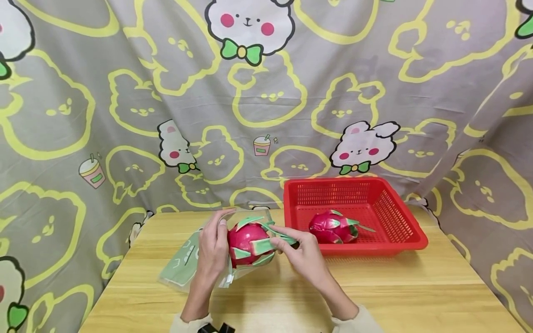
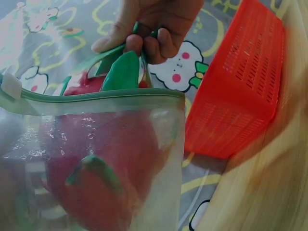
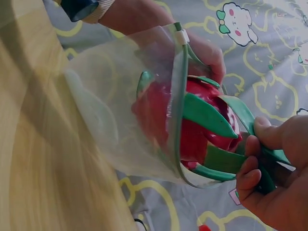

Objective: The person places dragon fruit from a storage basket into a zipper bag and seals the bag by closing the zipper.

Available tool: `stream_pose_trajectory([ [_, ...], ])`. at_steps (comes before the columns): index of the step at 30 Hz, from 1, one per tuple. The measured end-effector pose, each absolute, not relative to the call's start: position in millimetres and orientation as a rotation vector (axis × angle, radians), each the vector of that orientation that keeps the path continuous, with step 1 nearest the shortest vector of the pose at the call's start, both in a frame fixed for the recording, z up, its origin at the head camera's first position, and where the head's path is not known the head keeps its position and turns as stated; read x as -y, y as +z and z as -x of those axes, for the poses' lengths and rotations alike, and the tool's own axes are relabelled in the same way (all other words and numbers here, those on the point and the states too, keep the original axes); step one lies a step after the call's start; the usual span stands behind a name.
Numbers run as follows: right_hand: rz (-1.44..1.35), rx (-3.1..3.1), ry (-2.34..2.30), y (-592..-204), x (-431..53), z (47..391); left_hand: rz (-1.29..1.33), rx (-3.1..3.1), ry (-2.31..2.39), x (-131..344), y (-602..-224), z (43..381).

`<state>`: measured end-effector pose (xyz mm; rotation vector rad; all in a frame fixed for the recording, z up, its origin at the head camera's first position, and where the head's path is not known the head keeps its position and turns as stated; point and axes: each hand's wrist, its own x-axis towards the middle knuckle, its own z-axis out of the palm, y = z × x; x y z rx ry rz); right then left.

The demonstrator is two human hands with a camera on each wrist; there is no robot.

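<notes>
A pink dragon fruit (image 1: 245,243) with green leaf tips sits partly inside a clear zip bag (image 1: 181,266) with a green printed panel. In the right wrist view, the fruit's leafy end (image 3: 211,115) sticks out of the bag's mouth, and its rounded end shows through the plastic. My left hand (image 1: 214,245) holds the bag near its opening, some fingers hidden behind it. My right hand (image 1: 304,252) pinches the long green leaves at the fruit's tip. In the left wrist view, those right-hand fingers (image 2: 132,43) curl around the leaves above the bag's slider edge.
A red plastic basket (image 1: 399,245) stands on the wooden table (image 1: 416,296) to the right, with a second dragon fruit (image 1: 329,227) lying in it. A grey curtain (image 1: 291,134) with cartoon prints hangs behind and beside the table.
</notes>
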<state>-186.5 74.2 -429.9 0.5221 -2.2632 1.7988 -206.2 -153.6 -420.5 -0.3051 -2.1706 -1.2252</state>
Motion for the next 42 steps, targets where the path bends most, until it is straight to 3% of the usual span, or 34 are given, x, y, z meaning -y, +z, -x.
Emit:
stream_pose_trajectory([
  [33,-0.459,2.268,2.176,-450,-59,193,0.317,2.454,-1.182,160,-415,203],
  [42,-0.518,2.393,1.971,-455,-52,191,0.29,2.489,-1.254,162,-420,205],
])
